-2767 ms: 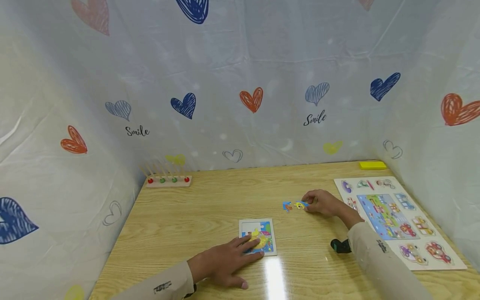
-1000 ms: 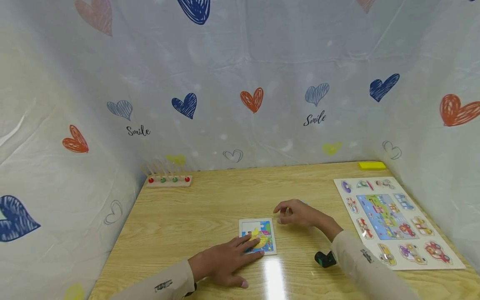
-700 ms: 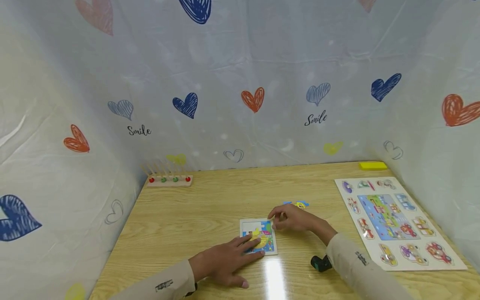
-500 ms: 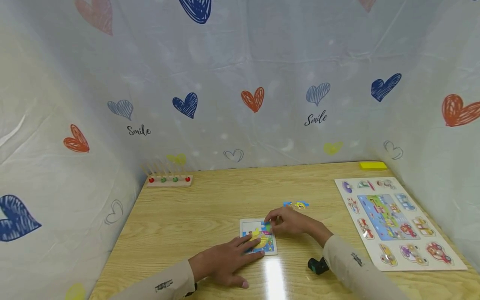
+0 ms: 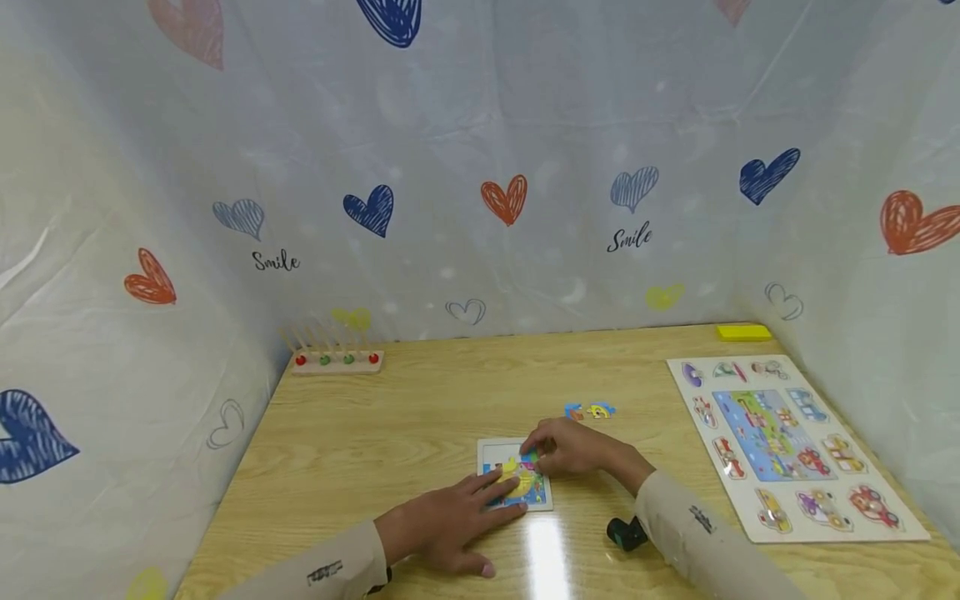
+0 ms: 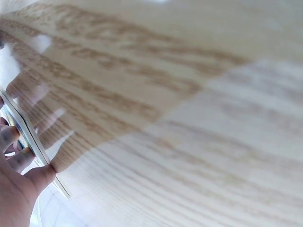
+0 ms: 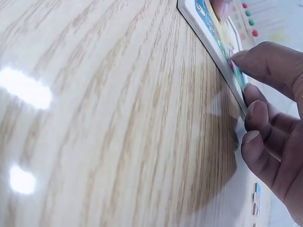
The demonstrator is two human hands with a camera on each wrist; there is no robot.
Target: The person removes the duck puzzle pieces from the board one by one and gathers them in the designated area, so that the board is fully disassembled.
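In the head view, a small framed jigsaw puzzle (image 5: 547, 492) lies at the middle of the table, a pale bare patch at its upper left. My left hand (image 5: 453, 527) rests on it with fingers spread, hiding much of the lower picture. Seen from the left wrist, fingertips (image 6: 43, 176) touch the puzzle's edge. My right hand (image 5: 573, 447) is at the upper right corner, thumb and index finger pinching a green and blue puzzle piece (image 5: 529, 457). From the right wrist, those two fingers (image 7: 258, 59) come down on the picture while the others curl beside the frame.
Behind my right hand lie loose puzzle pieces (image 5: 601, 410). A large peg puzzle board (image 5: 810, 521) occupies the right side, with a yellow block (image 5: 743, 332) behind it. A wooden peg stand with red and green beads (image 5: 337, 367) stands at the back left. Curtains enclose the table.
My right hand has come from the loose pieces, left and toward me, onto the puzzle's upper right corner. The green part there has shifted slightly left. The left hand has stayed put.
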